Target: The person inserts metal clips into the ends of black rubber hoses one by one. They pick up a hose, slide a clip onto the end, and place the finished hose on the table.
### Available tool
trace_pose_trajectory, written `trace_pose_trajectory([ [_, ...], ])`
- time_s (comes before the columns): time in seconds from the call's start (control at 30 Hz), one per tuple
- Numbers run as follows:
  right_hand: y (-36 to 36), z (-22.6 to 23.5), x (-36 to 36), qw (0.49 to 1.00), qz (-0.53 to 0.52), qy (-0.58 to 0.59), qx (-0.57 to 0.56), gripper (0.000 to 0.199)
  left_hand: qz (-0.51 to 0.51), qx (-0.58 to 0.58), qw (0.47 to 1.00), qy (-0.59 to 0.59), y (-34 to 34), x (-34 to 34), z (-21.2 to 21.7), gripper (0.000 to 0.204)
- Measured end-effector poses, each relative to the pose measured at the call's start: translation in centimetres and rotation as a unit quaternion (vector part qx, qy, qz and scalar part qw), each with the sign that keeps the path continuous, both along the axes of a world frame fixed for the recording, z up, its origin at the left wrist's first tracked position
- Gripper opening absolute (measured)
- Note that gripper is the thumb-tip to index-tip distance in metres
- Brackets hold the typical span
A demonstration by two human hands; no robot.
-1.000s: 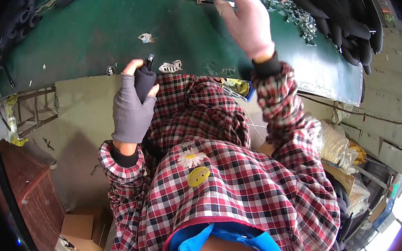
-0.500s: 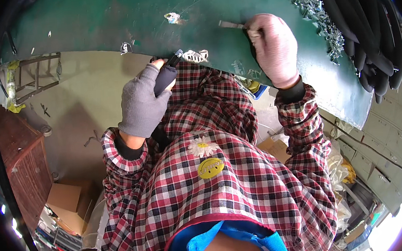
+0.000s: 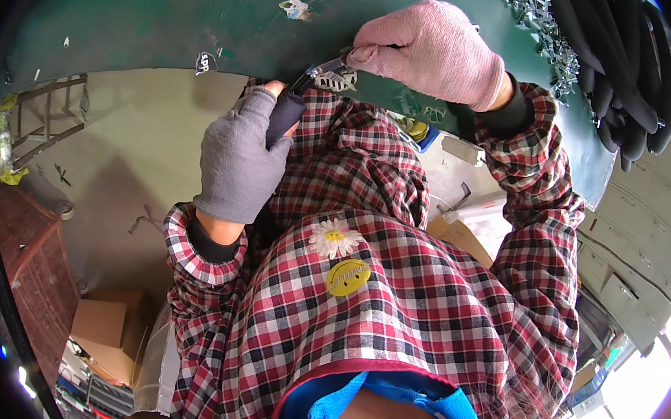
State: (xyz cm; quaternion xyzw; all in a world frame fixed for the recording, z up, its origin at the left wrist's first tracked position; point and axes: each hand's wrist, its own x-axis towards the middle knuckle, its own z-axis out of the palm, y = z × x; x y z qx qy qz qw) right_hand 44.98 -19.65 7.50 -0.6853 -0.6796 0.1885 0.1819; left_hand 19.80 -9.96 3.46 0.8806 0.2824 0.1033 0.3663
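Note:
In a grey glove with bare fingertips, my left hand [image 3: 238, 158] is closed around a short dark padded piece [image 3: 285, 117]. A dark, shiny tip [image 3: 303, 82] sticks out of its far end; what kind of thing it is I cannot tell. My right hand [image 3: 434, 56], in a pink glove, pinches a small flat metal piece [image 3: 330, 66] between thumb and forefinger. The metal piece points left and meets, or nearly meets, that tip. Both hands are at the near edge of the green table [image 3: 140, 36].
Small shiny metal pieces [image 3: 533, 17] lie in a heap on the table's right, beside a stack of long black padded tubes [image 3: 615, 53]. A torn white scrap [image 3: 294, 9] lies farther back. At left stand a brown wooden cabinet [image 3: 36, 264] and an open cardboard box [image 3: 101, 330].
My right hand has moved left, bringing the metal piece from over the table to the tip of the padded piece. My left hand keeps its hold nearly in place.

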Motion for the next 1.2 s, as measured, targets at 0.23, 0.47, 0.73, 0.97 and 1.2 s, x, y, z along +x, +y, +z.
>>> trace_pose_trajectory([
  [0.23,0.6,1.8,-0.1,0.994,0.021,-0.025,-0.104,0.026,-0.02,0.003,0.999,-0.029,-0.3,-0.1,-0.4,0.05],
  [0.47,0.7,0.7,0.7,0.992,0.066,-0.004,-0.109,0.029,-0.029,0.016,0.999,-0.042,-0.8,-0.3,-1.1,0.052],
  [0.73,2.7,2.8,-0.6,0.973,0.101,-0.041,-0.206,0.034,-0.045,0.025,0.998,-0.036,-1.2,-0.3,-1.6,0.055],
  [0.97,2.7,2.4,-0.4,0.973,0.1,-0.024,-0.205,0.033,-0.04,0.032,0.998,-0.034,-1.4,0.0,-1.5,0.054],
  [1.2,3.3,1.9,-0.6,0.972,0.142,-0.011,-0.186,0.035,-0.033,0.047,0.998,-0.039,-1.3,-0.6,-1.7,0.053],
])
